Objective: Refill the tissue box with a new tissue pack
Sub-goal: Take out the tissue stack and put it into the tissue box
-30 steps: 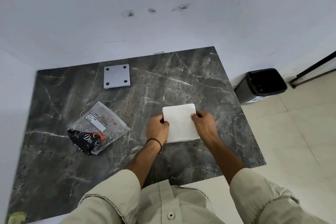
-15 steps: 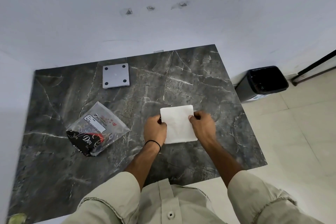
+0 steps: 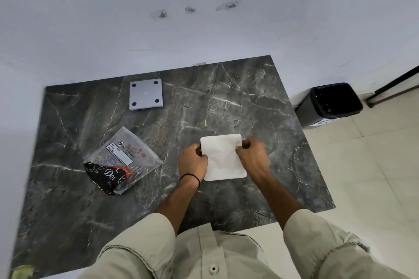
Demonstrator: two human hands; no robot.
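Observation:
A white square stack of tissues (image 3: 223, 157) lies on the dark marble table (image 3: 249, 102), right of centre. My left hand (image 3: 192, 161) grips its left edge and my right hand (image 3: 251, 154) grips its right edge, fingers curled on the sides. The emptied clear plastic tissue wrapper (image 3: 122, 161), with a white label and black-and-red print, lies crumpled to the left. A grey square box (image 3: 146, 94) with four black dots at its corners sits at the back of the table, near the wall.
A white wall borders the table at the back and left. A black waste bin (image 3: 331, 103) stands on the tiled floor to the right of the table. A dark metal frame (image 3: 396, 84) crosses the far right.
Both hands keep hold of the tissue stack and have shifted it slightly. The view has drifted a little; the wrapper and grey box have not moved.

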